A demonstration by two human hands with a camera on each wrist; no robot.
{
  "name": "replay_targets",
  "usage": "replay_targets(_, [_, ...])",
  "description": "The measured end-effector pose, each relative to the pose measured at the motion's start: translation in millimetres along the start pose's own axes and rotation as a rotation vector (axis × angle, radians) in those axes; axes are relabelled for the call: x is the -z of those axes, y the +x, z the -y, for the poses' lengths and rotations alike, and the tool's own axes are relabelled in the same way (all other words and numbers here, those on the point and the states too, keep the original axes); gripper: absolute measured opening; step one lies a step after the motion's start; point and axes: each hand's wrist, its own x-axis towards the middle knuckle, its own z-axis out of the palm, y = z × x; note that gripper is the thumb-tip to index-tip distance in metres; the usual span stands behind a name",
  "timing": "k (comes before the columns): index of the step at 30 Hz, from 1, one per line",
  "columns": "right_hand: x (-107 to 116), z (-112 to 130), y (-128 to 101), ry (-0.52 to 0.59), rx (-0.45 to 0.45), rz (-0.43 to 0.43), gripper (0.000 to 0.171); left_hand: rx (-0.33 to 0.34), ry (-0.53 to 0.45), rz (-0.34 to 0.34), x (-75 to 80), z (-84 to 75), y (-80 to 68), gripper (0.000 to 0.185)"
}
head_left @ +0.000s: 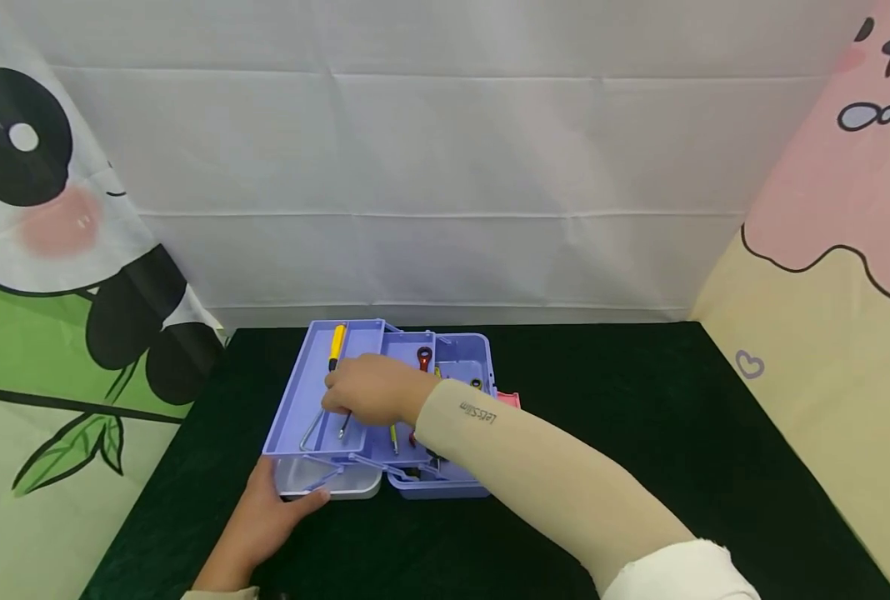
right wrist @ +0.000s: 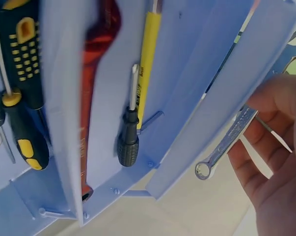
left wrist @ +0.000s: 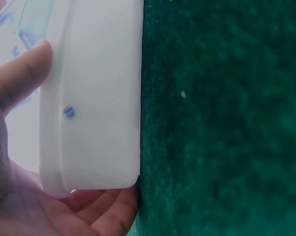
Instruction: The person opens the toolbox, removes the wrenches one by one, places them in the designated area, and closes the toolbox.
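Left hand point(head_left: 265, 521) cupping the white plastic base point(left wrist: 96, 98) of the fold-out lilac plastic toolbox point(head_left: 385, 408) on the dark green cloth, apparently steadying it, right hand point(head_left: 370, 390) over the left tray, fingers loosely parted beside a slim steel spanner point(right wrist: 226, 142), nothing clamped.

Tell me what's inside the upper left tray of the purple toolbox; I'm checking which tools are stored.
The tray holds a yellow-handled tool and a bent metal rod. The right hand covers the tray's middle, so anything beneath it is hidden.

Lilac toolbox point(head_left: 445, 483) unfolded on dark cloth, silver wrench point(right wrist: 225, 143) in upper tray
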Motion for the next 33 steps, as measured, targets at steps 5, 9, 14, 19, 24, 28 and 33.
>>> replay_targets(5, [1,1,-23,-0.03,-0.003,-0.016,0.025,-0.013,-0.003,-0.003,-1.0,-0.4,0.1,0.124])
replay_targets(9, [1,1,-42,-0.049,0.022,-0.07,0.024,-0.018,-0.009,-0.008,-0.8,0.6,-0.5,0.124])
replay_targets(14, [-8,-7,-67,0.036,0.036,-0.214,0.026,-0.016,-0.017,-0.012,-3.4,1.6,-1.1,0.125])
replay_targets(19, [-17,-16,-91,0.139,0.017,-0.346,0.024,-0.017,-0.003,-0.009,-5.1,1.1,-0.9,0.126])
replay_targets(24, [-22,-25,-116,0.165,-0.063,-0.417,0.013,-0.017,0.0,-0.006,-4.7,0.2,-0.6,0.125])
replay_targets(28, [-29,-33,-139,0.202,-0.155,-0.459,0.011,-0.019,0.003,-0.001,-3.7,-1.3,0.0,0.126])
replay_targets(33, [-42,-46,-168,0.273,-0.277,-0.505,0.013,-0.01,0.006,-0.003,-1.7,-2.6,-0.7,0.127])
